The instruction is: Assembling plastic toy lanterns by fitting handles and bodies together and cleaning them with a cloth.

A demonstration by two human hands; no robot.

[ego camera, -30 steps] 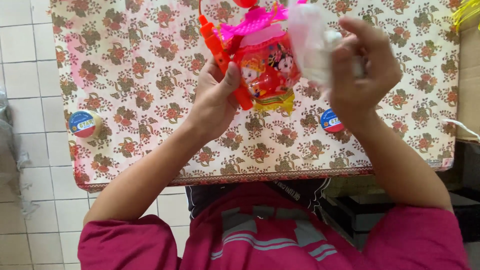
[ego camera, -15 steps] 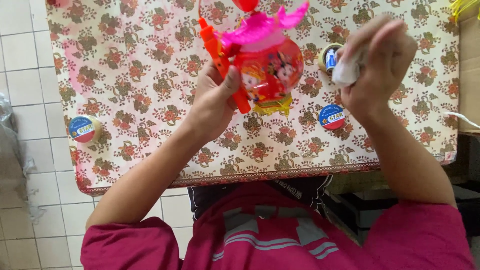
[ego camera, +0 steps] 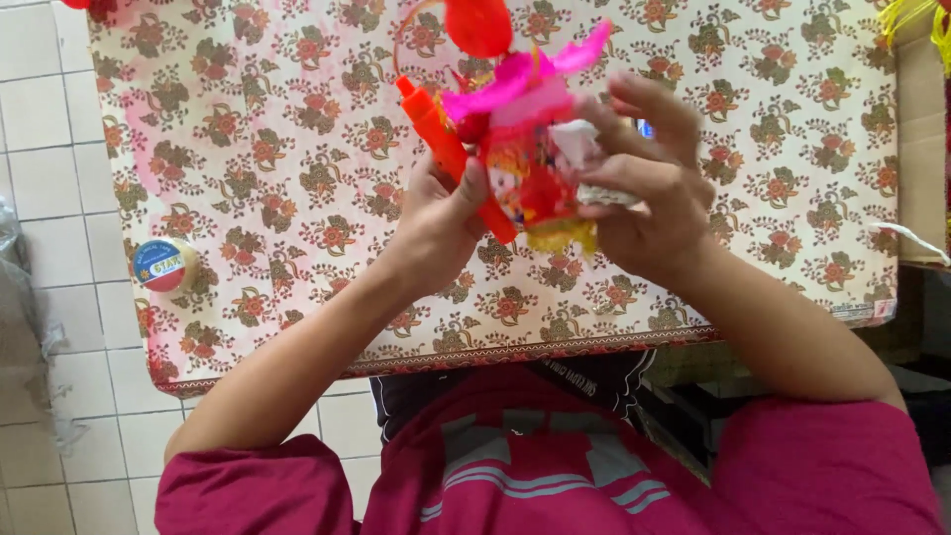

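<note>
1. Left hand point(ego camera: 436, 223): closed around the orange plastic handle point(ego camera: 451, 159) of a small toy lantern point(ego camera: 525, 178). The thumb lies along the handle's near end, which appears to keep the lantern steady and lifted clear of the bench point(ego camera: 248, 149).
2. Right hand point(ego camera: 644, 193): fingers curled against the right side of the lantern, pinching a crumpled piece of white material point(ego camera: 584, 149) against its body. The grip seems placed so that the white piece meets the printed panel while the other hand braces from the left.
3. Toy lantern: held in the air between both hands, above the middle of the bench. It carries a pink fringe on top, a red and yellow printed body and a yellow fringe point(ego camera: 560, 236) hanging on the near side; a red round part point(ego camera: 478, 25) sits at its far end.
4. Bench: covered with a floral paper or cloth in cream, brown and red.
5. Roll of tape point(ego camera: 165, 265): lies on the left near corner of the bench, well apart from the hands.
6. Surroundings: white tiled floor point(ego camera: 45, 149) at the left; the person's magenta shirt point(ego camera: 535, 466) fills the near edge.
</note>
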